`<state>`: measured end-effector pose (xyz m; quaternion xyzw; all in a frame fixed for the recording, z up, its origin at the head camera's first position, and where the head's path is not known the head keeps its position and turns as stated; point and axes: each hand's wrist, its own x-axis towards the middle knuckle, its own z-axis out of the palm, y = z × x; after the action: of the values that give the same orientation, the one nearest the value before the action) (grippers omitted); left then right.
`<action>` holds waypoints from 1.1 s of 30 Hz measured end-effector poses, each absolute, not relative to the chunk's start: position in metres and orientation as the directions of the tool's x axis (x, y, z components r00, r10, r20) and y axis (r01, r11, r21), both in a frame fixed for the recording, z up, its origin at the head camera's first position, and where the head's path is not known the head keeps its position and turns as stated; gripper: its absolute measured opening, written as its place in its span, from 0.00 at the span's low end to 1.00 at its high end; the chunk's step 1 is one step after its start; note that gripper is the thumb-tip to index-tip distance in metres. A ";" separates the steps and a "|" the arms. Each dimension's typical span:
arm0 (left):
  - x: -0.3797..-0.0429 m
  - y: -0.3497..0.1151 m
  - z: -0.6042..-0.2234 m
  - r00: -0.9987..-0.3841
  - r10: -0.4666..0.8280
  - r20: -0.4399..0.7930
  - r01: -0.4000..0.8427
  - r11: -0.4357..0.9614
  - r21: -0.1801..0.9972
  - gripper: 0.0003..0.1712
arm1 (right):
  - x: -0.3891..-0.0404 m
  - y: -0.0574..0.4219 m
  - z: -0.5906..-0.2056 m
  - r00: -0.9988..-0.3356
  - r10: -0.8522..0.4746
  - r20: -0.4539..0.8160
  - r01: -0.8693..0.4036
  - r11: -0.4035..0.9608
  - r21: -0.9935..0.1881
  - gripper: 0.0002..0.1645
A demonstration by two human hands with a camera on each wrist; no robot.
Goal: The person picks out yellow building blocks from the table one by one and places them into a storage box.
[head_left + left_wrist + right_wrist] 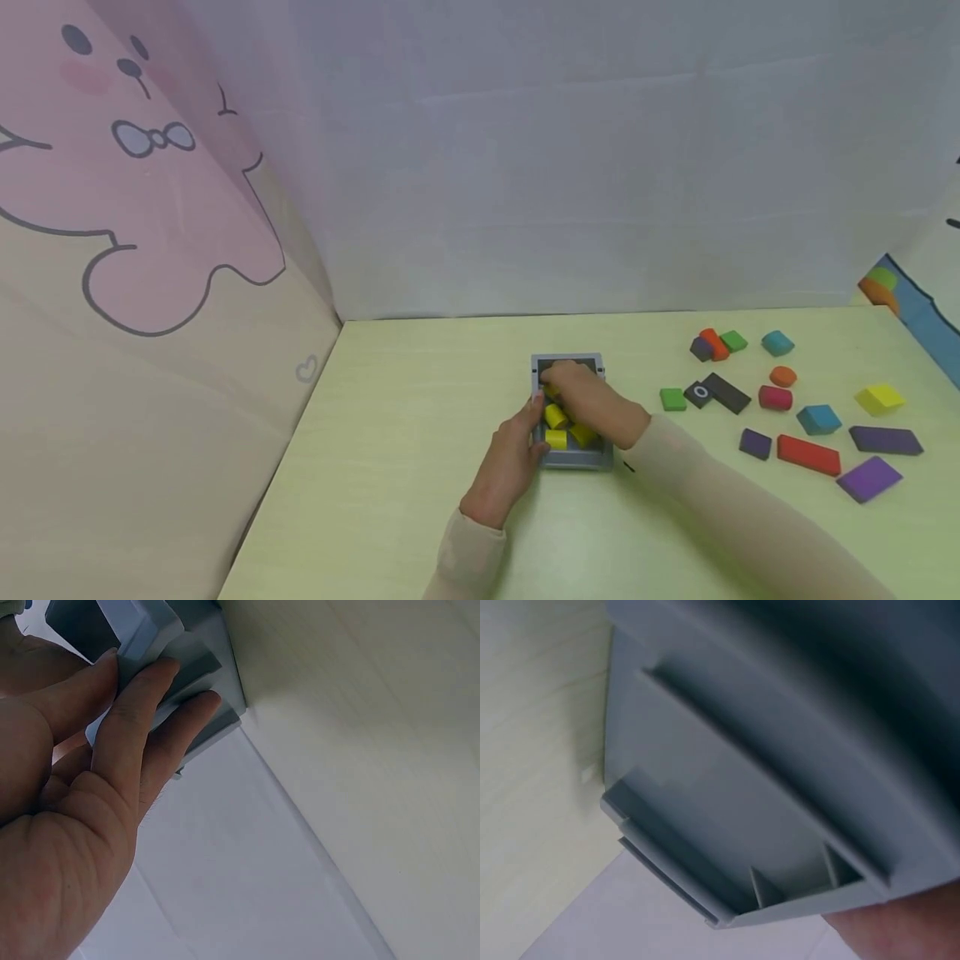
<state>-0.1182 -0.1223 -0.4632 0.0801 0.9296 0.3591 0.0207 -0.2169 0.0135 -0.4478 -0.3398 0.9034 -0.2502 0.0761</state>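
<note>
From where I stood, the person's left hand (508,465) was steadying a grey bin (576,459) on the pale worktop (390,458), thumb and fingers pinching its left wall. The bin sat roughly midway between the worktop's left and right edges, a little way in from the far edge. The right hand (600,404) reached down into it toward its far left corner, above several yellow blocks (556,416); its fingertips were hidden, so I could not tell whether they pinched a block or only touched one. Toward the right edge lay scattered pieces, among them a red bar (808,455), a purple slab (869,479) and a lone yellow piece (881,398), all well apart from the bin. I judged the step in hand to be handling the yellow blocks inside the bin. The next move seemed to call for the left hand's steady grip while the right fingers, cramped by the walls, worked without jostling the neighbouring blocks.
</note>
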 end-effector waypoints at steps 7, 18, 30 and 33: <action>-0.120 -0.123 -0.465 -0.985 0.173 0.026 0.144 0.722 0.677 0.42 | -0.215 0.015 -0.450 -0.751 -0.660 0.040 -0.593 0.646 -0.481 0.10; -0.119 -0.124 -0.465 -0.985 0.171 0.033 0.149 0.725 0.673 0.42 | -0.214 0.016 -0.454 -0.732 -0.676 0.088 -0.629 0.621 -0.468 0.08; -0.117 -0.123 -0.464 -0.985 0.168 0.025 0.140 0.718 0.681 0.41 | -0.214 0.014 -0.454 -0.749 -0.661 0.035 -0.593 0.646 -0.482 0.08; -0.117 -0.123 -0.464 -0.985 0.172 0.029 0.146 0.716 0.682 0.41 | -0.213 0.013 -0.453 -0.754 -0.656 0.021 -0.583 0.654 -0.481 0.08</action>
<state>-0.1171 -0.1231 -0.4637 0.0858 0.9262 0.3666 0.0181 -0.2133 0.0134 -0.4528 -0.3420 0.9062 -0.2364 0.0775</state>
